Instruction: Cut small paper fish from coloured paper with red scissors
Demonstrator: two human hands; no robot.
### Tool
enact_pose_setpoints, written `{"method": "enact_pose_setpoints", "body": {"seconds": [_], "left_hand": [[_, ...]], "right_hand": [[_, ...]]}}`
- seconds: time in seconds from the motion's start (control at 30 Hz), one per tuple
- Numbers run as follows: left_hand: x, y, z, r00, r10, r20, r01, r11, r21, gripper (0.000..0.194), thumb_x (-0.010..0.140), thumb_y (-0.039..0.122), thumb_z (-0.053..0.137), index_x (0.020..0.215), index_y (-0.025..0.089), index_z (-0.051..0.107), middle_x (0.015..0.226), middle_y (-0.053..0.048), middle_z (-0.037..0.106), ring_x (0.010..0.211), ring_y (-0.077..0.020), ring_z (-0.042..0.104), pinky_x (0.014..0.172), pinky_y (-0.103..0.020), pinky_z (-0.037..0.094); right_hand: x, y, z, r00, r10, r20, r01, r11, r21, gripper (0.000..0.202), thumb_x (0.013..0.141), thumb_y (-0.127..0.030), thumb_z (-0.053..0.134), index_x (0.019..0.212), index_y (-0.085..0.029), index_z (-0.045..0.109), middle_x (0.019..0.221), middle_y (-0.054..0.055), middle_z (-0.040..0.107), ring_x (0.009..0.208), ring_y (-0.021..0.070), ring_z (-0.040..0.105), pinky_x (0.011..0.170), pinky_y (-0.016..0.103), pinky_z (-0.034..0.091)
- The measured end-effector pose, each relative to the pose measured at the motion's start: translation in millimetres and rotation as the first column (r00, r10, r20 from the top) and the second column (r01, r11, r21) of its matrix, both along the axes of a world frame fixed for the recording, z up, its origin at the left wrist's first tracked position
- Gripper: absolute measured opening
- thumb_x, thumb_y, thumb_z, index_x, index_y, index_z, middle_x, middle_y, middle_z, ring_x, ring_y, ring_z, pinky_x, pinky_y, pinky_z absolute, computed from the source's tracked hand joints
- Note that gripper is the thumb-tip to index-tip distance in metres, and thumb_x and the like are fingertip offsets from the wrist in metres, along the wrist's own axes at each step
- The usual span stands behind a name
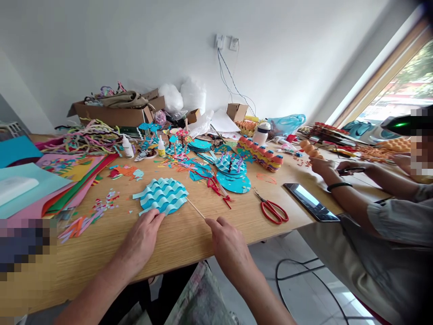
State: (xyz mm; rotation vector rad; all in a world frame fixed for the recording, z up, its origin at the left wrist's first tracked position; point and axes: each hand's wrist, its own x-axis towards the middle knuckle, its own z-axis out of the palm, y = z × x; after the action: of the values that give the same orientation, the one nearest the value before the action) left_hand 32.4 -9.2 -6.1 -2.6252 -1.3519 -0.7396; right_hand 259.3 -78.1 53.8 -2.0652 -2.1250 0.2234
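Note:
A round blue paper piece (pixel 164 195) with layered wavy strips in light and darker blue lies on the wooden table in front of me. My left hand (pixel 146 232) grips its near edge, thumb and fingers closed together there. A thin wooden stick (pixel 196 208) runs from my right hand (pixel 227 239) to the right edge of the paper piece. The fingers of that hand are closed around the stick's near end. Whether the stick's tip is under the paper or just touches it, I cannot tell.
Red-handled scissors (pixel 273 211) and a dark tablet (pixel 311 201) lie to the right. Beyond are finished blue wavy discs (pixel 231 167), glue bottles (pixel 127 146) and paper scraps (pixel 110 201). Coloured sheets (pixel 67 198) are stacked left. A co-worker's hands (pixel 326 170) work at the right.

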Motion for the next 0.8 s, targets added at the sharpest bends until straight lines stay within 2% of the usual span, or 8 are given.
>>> {"method": "enact_pose_setpoints", "body": {"seconds": [0.27,0.47,0.8], "left_hand": [[-0.1,-0.5,-0.2,0.999,0.004,-0.04,-0.003,1.0,0.029,0.043,0.077,0.003,0.03,0.106,0.012,0.061,0.1,-0.012,0.06,0.092,-0.0209,0.058,0.081,-0.032,0.05],[0.2,-0.6,1.3,0.998,-0.007,-0.054,0.01,0.998,0.058,0.042,0.077,0.003,0.03,0.105,0.009,0.061,0.099,-0.013,0.06,0.091,-0.0214,0.058,0.081,-0.032,0.05],[0.1,-0.5,0.4,1.0,-0.007,-0.031,0.008,0.999,0.04,0.042,0.076,0.002,0.032,0.105,0.013,0.06,0.099,-0.011,0.06,0.09,-0.0204,0.058,0.081,-0.032,0.05]], "right_hand": [[-2.4,10.1,0.6,0.998,0.016,0.057,-0.014,0.999,-0.039,0.034,0.075,-0.004,0.04,0.095,-0.023,0.06,0.084,0.003,0.06,0.073,0.0148,0.059,0.052,0.025,0.025],[-1.8,14.0,-1.5,0.995,0.05,0.081,-0.049,0.999,-0.009,0.031,0.073,-0.004,0.04,0.088,-0.022,0.06,0.079,0.003,0.058,0.068,0.0145,0.058,0.049,0.026,0.02],[0.3,14.0,-8.1,0.999,0.006,-0.044,-0.006,1.0,0.005,0.041,0.076,-0.004,0.039,0.105,-0.023,0.061,0.083,0.004,0.061,0.071,0.015,0.059,0.054,0.024,0.027]]}}
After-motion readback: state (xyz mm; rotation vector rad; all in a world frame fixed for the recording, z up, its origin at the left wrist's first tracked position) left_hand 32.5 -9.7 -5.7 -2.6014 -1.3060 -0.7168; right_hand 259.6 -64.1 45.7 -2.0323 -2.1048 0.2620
